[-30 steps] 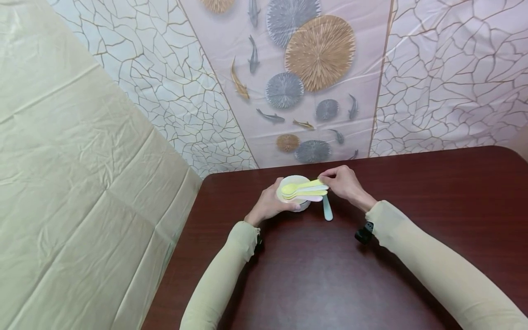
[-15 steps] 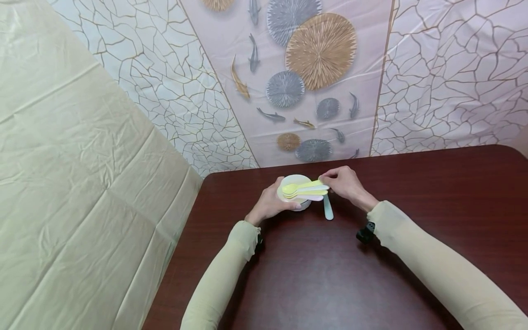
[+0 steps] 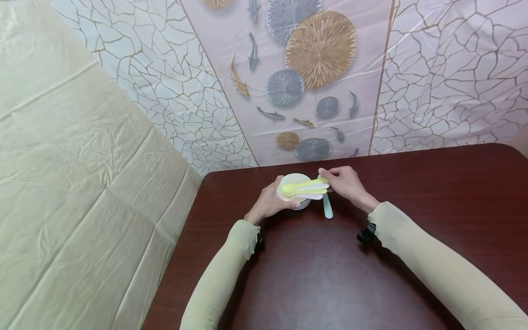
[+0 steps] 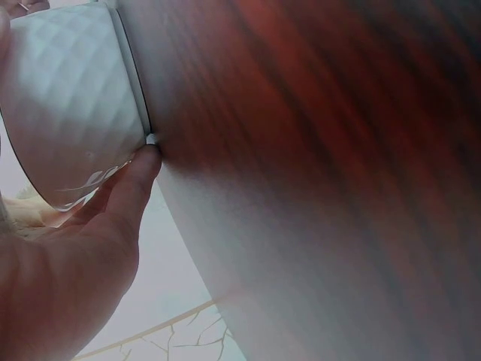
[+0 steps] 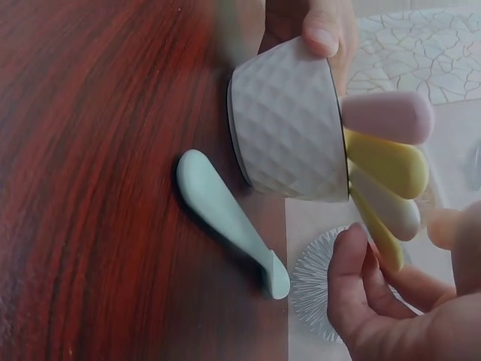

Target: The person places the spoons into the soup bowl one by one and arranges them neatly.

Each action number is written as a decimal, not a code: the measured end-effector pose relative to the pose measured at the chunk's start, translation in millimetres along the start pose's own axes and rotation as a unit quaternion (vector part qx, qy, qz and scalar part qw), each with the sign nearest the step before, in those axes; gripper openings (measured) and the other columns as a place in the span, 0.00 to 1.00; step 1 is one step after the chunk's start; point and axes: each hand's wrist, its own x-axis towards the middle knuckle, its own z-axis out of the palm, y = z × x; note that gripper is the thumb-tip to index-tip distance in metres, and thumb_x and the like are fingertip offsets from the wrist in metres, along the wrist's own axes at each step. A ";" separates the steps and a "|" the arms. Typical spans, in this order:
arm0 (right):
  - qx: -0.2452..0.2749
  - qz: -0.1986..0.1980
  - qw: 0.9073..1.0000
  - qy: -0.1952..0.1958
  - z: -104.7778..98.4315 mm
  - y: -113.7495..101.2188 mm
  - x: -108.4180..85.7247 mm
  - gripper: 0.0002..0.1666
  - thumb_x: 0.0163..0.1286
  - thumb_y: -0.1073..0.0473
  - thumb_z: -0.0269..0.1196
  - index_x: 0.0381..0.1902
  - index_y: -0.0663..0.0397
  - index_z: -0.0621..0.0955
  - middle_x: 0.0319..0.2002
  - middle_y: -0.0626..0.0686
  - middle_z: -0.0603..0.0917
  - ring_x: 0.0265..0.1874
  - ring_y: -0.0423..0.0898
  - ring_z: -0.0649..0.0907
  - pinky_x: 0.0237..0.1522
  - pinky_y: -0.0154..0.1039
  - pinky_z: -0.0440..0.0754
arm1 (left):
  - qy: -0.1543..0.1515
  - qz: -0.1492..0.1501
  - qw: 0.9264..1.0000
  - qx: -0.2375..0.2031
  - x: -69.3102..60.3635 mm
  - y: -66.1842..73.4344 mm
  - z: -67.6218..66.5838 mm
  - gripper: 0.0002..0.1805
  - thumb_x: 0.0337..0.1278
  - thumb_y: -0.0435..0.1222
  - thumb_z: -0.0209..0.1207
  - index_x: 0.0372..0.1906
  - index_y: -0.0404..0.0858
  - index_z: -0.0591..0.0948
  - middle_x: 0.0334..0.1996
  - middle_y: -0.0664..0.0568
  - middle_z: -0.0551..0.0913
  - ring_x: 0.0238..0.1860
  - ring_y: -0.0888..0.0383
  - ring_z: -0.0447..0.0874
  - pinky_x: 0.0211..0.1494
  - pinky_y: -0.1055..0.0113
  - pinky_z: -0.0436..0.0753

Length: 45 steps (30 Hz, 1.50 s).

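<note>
My left hand (image 3: 270, 200) grips a white bowl (image 3: 294, 179) by its side; the right wrist view shows its diamond-textured wall (image 5: 289, 120). Several spoons rest in the bowl, their handles sticking out over its right rim: a pink spoon (image 5: 387, 116), a yellow spoon (image 5: 391, 162), a white spoon (image 5: 391, 207) and another, outermost yellow spoon (image 5: 382, 233). Beside that last handle is my right hand (image 3: 344, 183). Its fingers touch the handle while the thumb stands apart from them. A mint-green spoon (image 5: 225, 203) lies on the table just right of the bowl.
The dark red-brown table (image 3: 313, 275) runs toward me and off to the right. Behind its far edge hangs a patterned cloth (image 3: 321, 105), with a pale cloth (image 3: 103, 183) on the left. A black wrist device (image 3: 366, 233) sits under the right sleeve.
My right hand's fingertips have loosened and lifted slightly off the outermost yellow spoon, so its handle end now shows. The left hand and the bowl keep their place.
</note>
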 end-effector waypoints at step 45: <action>-0.043 -0.007 0.996 0.083 -7.3 13.2 -36.6 0.19 0.78 0.59 0.63 0.57 0.66 0.88 0.43 0.66 0.94 0.30 0.40 0.88 0.32 0.31 0.80 | 0.000 -0.001 1.000 -0.010 -2.2 0.5 -0.4 0.47 0.47 0.54 0.84 0.72 0.50 0.73 0.60 0.51 0.87 0.59 0.51 0.84 0.67 0.52 0.80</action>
